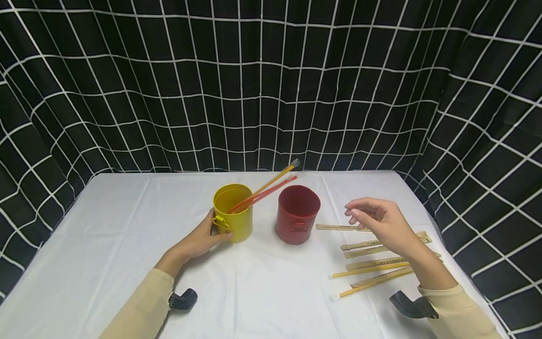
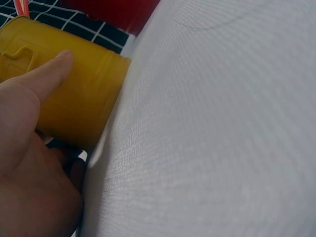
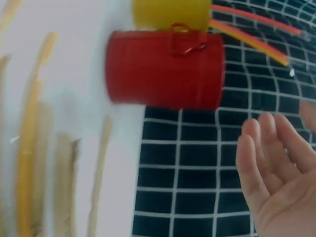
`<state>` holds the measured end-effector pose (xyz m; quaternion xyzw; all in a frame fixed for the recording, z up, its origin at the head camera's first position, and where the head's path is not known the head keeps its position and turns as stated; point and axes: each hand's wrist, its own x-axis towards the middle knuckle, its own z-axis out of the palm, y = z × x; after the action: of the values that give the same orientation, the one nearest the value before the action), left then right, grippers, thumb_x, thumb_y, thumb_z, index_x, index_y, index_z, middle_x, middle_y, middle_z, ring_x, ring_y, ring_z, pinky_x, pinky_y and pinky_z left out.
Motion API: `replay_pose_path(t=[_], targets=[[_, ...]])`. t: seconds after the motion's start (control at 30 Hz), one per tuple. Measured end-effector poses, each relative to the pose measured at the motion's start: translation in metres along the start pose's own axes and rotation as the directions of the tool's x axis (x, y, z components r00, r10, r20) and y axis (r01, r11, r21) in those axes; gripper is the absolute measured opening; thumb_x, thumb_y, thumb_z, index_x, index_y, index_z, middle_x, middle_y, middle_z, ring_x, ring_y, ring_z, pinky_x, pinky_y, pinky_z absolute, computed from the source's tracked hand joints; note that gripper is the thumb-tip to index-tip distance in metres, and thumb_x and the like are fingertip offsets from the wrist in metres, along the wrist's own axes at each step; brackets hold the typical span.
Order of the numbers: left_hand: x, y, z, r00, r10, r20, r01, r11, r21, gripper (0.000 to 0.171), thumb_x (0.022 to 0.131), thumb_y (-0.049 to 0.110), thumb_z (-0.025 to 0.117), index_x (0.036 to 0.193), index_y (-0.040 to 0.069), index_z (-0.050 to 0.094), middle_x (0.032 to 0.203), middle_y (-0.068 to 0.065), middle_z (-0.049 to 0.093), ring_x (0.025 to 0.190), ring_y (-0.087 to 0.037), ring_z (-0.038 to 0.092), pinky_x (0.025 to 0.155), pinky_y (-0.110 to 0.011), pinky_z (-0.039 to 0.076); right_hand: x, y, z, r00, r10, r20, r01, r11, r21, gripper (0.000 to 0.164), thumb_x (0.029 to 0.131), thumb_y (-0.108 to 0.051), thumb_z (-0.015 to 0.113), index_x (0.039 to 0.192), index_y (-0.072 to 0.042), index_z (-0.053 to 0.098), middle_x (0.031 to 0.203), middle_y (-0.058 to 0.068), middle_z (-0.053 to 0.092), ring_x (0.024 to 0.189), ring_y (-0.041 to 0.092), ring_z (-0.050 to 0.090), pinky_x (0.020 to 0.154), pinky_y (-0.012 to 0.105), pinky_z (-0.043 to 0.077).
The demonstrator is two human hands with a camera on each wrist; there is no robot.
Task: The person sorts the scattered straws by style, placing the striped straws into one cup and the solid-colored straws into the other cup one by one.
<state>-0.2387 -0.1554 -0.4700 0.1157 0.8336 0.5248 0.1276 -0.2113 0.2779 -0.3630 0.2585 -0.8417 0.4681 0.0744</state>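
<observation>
The yellow bucket [image 1: 241, 228] stands upright on the white-covered table [image 1: 275, 292], left of the red bucket [image 1: 292, 230], with a gap between them. The left hand [image 1: 201, 242] grasps the yellow bucket at its near left side, thumb against the wall beside the wire loop [image 1: 221, 222]. The right hand [image 1: 387, 223] is released, fingers loosely bent and holding nothing visible, to the right of the red bucket. Both buckets appear to be thin, stiff metal: expect low weight, a smooth wall and easy tipping; hold low on the side. The clear-sleeved straws [image 1: 271, 192] lean right over the yellow rim; their sleeves are probably slippery. The paper-wrapped straws [image 1: 360, 245] and yellow straws [image 1: 371, 270] lie on the right of the table; treat them as light and easily bent, and pinch at mid-length. Open room lies left of the yellow bucket and in front of both buckets; the gridded curtain [image 1: 250, 110] bounds the far edge.
</observation>
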Motion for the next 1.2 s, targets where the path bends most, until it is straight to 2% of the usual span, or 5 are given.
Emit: replay_pose_path(t=[0.27, 0.5, 0.7, 0.87, 1.2], targets=[[-0.001, -0.001, 0.000, 1.000, -0.012, 0.000, 0.012, 1.000, 0.004, 0.099, 0.093, 0.034, 0.072, 0.163, 0.016, 0.005, 0.172, -0.011, 0.010, 0.160, -0.033, 0.001, 0.128, -0.060, 0.000, -0.032, 0.025, -0.019, 0.980, 0.097, 0.176, -0.087, 0.994, -0.065, 0.020, 0.099, -0.005, 0.061, 0.116, 0.001, 0.070, 0.108, -0.005, 0.077, 0.093, 0.000, 0.071, 0.081, 0.017, 0.059], [-0.001, 0.000, -0.001, 1.000, -0.026, 0.001, 0.026, 1.000, 0.005, 0.100, 0.093, 0.036, 0.072, 0.164, 0.017, 0.004, 0.172, -0.011, 0.009, 0.160, -0.033, 0.001, 0.128, -0.060, 0.000, -0.061, 0.054, -0.041, 0.923, 0.150, 0.354, -0.142, 0.989, -0.048, 0.024, 0.097, -0.006, 0.063, 0.118, 0.004, 0.070, 0.116, -0.004, 0.075, 0.107, -0.006, 0.066, 0.085, 0.013, 0.055], [-0.001, 0.002, -0.002, 1.000, -0.027, 0.003, 0.027, 1.000, 0.011, 0.101, 0.093, 0.037, 0.072, 0.164, 0.016, 0.003, 0.172, -0.012, 0.008, 0.160, -0.034, 0.002, 0.128, -0.059, 0.000, -0.075, 0.072, -0.052, 0.888, 0.142, 0.438, -0.130, 0.990, -0.058, 0.019, 0.094, -0.004, 0.067, 0.111, 0.004, 0.073, 0.108, 0.006, 0.078, 0.100, -0.002, 0.068, 0.079, 0.017, 0.057], [-0.002, 0.002, -0.003, 0.999, -0.032, -0.002, 0.032, 0.999, 0.008, 0.101, 0.093, 0.037, 0.072, 0.164, 0.016, 0.003, 0.172, -0.012, 0.007, 0.160, -0.034, 0.001, 0.128, -0.059, 0.000, -0.076, 0.080, -0.052, 0.892, 0.187, 0.411, -0.128, 0.978, -0.166, 0.018, 0.089, -0.009, 0.074, 0.105, -0.002, 0.076, 0.104, 0.012, 0.077, 0.095, 0.001, 0.068, 0.075, 0.018, 0.056], [-0.001, -0.002, -0.003, 1.000, -0.031, -0.001, 0.031, 0.999, 0.037, 0.100, 0.094, 0.040, 0.070, 0.164, 0.018, 0.002, 0.172, -0.010, 0.007, 0.160, -0.033, 0.001, 0.128, -0.060, 0.000, -0.082, 0.094, -0.042, 0.946, 0.086, 0.311, -0.021, 0.978, -0.207, 0.013, 0.084, -0.001, 0.076, 0.096, 0.000, 0.077, 0.096, 0.001, 0.077, 0.094, -0.007, 0.062, 0.077, 0.015, 0.052]])
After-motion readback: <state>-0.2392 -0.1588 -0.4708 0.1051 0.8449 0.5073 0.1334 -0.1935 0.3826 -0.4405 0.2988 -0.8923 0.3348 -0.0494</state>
